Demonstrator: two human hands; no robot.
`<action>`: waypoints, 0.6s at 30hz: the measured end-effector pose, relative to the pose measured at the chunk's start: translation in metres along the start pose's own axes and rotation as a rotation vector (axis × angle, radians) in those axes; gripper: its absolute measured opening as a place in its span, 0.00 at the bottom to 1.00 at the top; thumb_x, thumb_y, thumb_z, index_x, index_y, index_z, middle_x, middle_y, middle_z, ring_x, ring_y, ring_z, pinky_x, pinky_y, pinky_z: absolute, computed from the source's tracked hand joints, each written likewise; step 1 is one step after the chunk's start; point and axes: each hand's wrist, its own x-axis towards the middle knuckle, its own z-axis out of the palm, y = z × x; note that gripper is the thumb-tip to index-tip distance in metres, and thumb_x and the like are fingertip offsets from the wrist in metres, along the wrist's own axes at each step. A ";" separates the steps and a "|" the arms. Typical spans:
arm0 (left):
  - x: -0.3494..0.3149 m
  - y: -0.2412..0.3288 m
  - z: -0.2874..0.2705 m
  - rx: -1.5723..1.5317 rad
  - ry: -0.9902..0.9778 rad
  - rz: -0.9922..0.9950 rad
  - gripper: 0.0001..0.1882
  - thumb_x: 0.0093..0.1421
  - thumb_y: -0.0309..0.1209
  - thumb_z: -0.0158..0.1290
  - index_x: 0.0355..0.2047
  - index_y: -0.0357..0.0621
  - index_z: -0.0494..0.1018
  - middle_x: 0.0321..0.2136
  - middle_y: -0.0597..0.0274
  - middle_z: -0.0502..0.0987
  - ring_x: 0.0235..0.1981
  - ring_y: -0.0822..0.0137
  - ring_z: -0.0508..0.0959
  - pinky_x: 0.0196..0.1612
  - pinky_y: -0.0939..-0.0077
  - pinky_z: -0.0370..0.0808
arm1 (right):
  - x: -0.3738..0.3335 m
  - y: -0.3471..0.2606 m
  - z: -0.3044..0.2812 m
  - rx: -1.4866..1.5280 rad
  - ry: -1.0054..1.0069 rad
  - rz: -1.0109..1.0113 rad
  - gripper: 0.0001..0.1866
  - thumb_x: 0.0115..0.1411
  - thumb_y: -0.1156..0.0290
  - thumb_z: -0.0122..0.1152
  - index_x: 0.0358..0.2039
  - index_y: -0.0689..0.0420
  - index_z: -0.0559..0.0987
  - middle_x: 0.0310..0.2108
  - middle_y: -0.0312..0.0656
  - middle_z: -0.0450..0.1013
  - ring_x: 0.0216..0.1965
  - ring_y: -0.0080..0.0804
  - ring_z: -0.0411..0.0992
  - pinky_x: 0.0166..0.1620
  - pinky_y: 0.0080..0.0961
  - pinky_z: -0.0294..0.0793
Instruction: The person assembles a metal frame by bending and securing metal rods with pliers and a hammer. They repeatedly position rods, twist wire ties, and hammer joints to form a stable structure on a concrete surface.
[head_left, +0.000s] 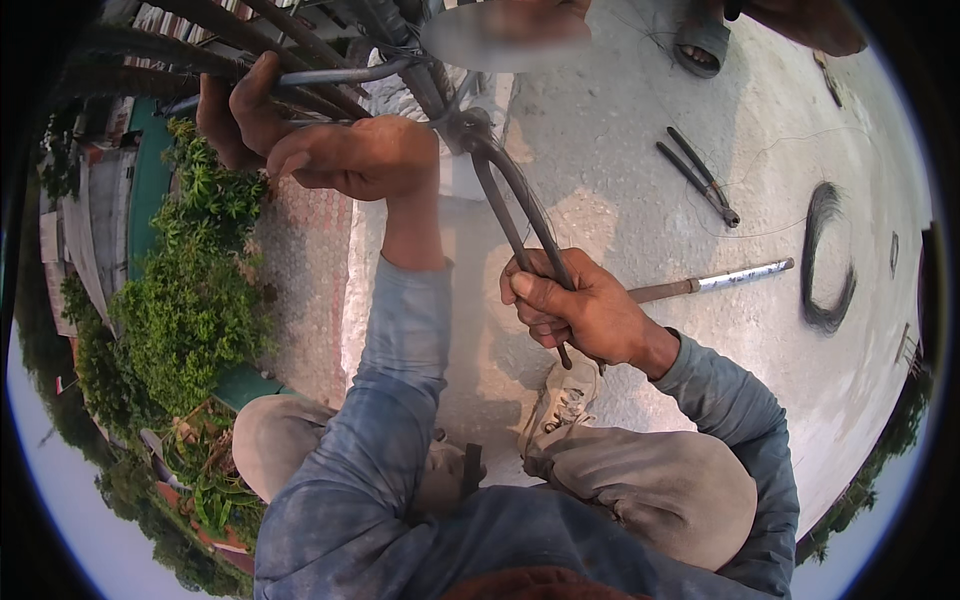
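My right hand (585,305) is closed round the two long handles of a pair of steel pincers (515,195). Their jaw end meets the dark reinforcing bars (425,85) at the top centre, where bars cross. What the jaws bite on is too small to make out. At the upper left, my left hand (350,155) has its fingers curled over a thinner grey steel rod (345,75) that runs across the thicker bars. The tips of some fingers show beyond that rod.
On the pale concrete lie a second pair of pincers (700,180), a pipe with a silvery end (740,275) and a coil of dark wire (828,260). Another person's sandalled foot (703,45) and hand (810,22) are at the top. Green shrubs (195,300) grow below the left edge.
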 end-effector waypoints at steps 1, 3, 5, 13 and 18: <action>-0.001 -0.002 -0.002 0.012 0.002 0.013 0.34 0.81 0.46 0.20 0.57 0.28 0.68 0.54 0.43 0.71 0.53 0.57 0.75 0.61 0.68 0.74 | 0.000 0.002 0.013 0.180 -0.028 -0.049 0.14 0.77 0.62 0.50 0.40 0.61 0.75 0.21 0.27 0.57 0.22 0.16 0.53 0.25 0.21 0.59; -0.001 -0.005 -0.004 0.045 0.001 0.031 0.34 0.81 0.46 0.20 0.57 0.28 0.68 0.54 0.43 0.71 0.52 0.57 0.75 0.60 0.68 0.75 | 0.000 -0.001 0.032 0.323 -0.019 -0.013 0.13 0.77 0.63 0.50 0.40 0.61 0.74 0.21 0.26 0.56 0.21 0.15 0.53 0.25 0.19 0.57; 0.001 -0.006 -0.005 0.031 0.030 0.066 0.34 0.81 0.46 0.20 0.57 0.28 0.68 0.54 0.43 0.71 0.51 0.57 0.75 0.58 0.69 0.75 | -0.004 -0.011 0.039 0.466 -0.046 0.002 0.13 0.77 0.64 0.51 0.40 0.61 0.73 0.21 0.26 0.55 0.21 0.14 0.53 0.24 0.18 0.56; 0.021 0.014 0.006 -0.114 0.029 0.023 0.39 0.80 0.54 0.16 0.48 0.37 0.73 0.49 0.50 0.69 0.51 0.58 0.69 0.63 0.60 0.65 | 0.006 0.005 0.058 0.801 -0.203 -0.063 0.13 0.77 0.62 0.52 0.37 0.58 0.72 0.22 0.27 0.55 0.22 0.13 0.53 0.24 0.16 0.55; 0.033 0.020 0.008 -0.234 -0.006 0.138 0.32 0.80 0.46 0.20 0.51 0.40 0.74 0.60 0.42 0.63 0.62 0.58 0.62 0.65 0.61 0.61 | 0.024 0.032 0.080 0.850 -0.179 -0.131 0.13 0.78 0.61 0.52 0.36 0.54 0.70 0.24 0.26 0.54 0.22 0.14 0.52 0.25 0.16 0.54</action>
